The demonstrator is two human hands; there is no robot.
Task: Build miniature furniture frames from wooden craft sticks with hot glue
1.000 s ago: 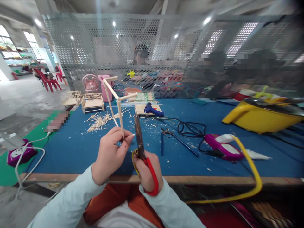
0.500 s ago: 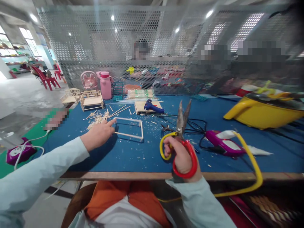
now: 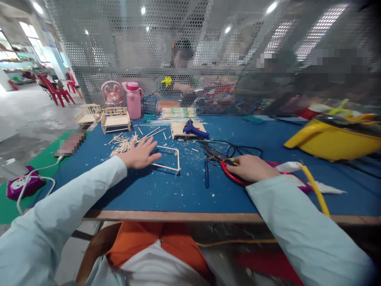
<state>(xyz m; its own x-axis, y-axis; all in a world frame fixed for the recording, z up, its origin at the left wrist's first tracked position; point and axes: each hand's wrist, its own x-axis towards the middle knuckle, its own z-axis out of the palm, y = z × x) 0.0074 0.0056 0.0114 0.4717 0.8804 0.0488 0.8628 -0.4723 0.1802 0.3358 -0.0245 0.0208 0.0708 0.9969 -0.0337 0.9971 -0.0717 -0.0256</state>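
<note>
My left hand (image 3: 141,154), its fingers spread, is at the left end of a small rectangular frame of thin wooden sticks (image 3: 178,159). The hand hides that end, and whether it touches the frame I cannot tell. On the right, my right hand (image 3: 253,169) is closed around the handles of a pair of scissors (image 3: 228,167), which are down at the mat with the blades pointing left and away. A slim dark blue stick-like tool (image 3: 206,174) lies just left of the scissors. Behind my left hand is a pile of cut sticks (image 3: 122,145).
A blue glue gun (image 3: 195,130) rests on a flat wooden piece (image 3: 177,131). Stick-built miniature furniture (image 3: 116,119), a pink bottle (image 3: 133,101) and bundled sticks (image 3: 178,113) stand behind. A yellow pot (image 3: 336,141) is at right. Beyond the perforated screen (image 3: 113,47) sits a person.
The scissors have gone from raised and upright down to the mat, with my right hand now over their handles. My left hand's fingers have spread, no longer pinching the frame's corner.
</note>
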